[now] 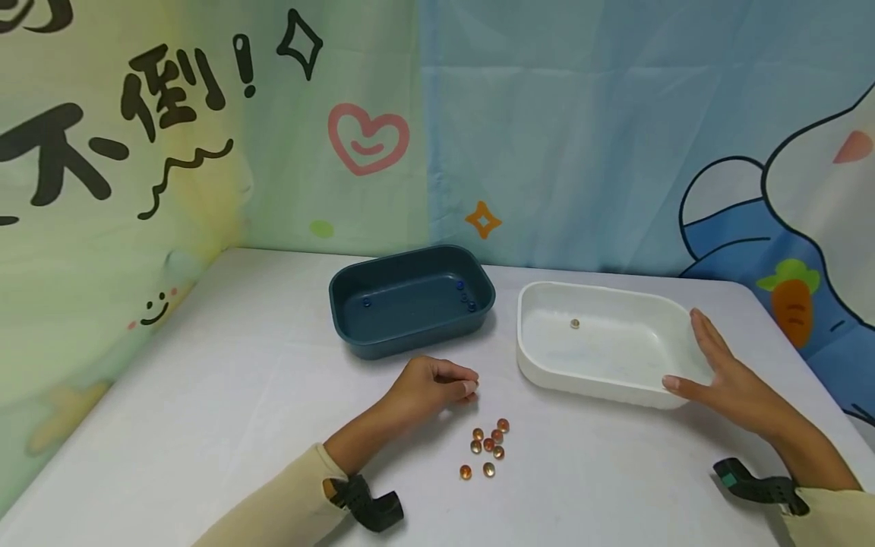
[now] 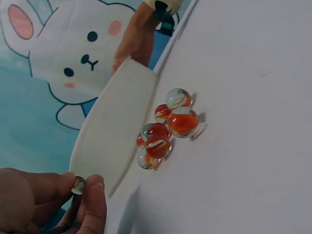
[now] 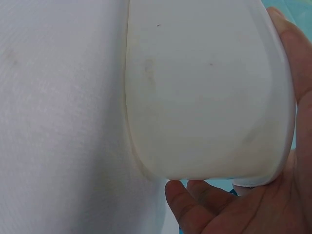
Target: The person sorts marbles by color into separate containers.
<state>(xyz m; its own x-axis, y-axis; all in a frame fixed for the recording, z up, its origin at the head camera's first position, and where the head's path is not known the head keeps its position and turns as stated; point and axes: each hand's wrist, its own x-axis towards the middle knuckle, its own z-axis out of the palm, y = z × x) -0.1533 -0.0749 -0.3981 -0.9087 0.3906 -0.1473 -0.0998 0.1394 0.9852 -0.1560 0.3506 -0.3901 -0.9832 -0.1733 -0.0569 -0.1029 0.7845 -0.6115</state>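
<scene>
Between the thumb and fingertips of my left hand (image 1: 437, 382) I pinch a small glass marble (image 2: 78, 185), seen best in the left wrist view. That hand is above the table, left of the white tray (image 1: 601, 385). My right hand (image 1: 734, 384) holds the tray's right end, thumb on the near rim and fingers reaching round to the far side. Inside the white tray lies one pale marble (image 1: 575, 324). Near my left hand, several clear marbles with orange and red swirls, such as this marble (image 1: 488, 469), lie loosely grouped on the cloth.
A dark teal tray (image 1: 410, 334) stands behind my left hand, left of the white one. Several dark blue marbles (image 1: 472, 306) lie in it, most at its right end. A white cloth (image 1: 225, 380) covers the table. A printed curtain (image 1: 581, 152) hangs along the back and left.
</scene>
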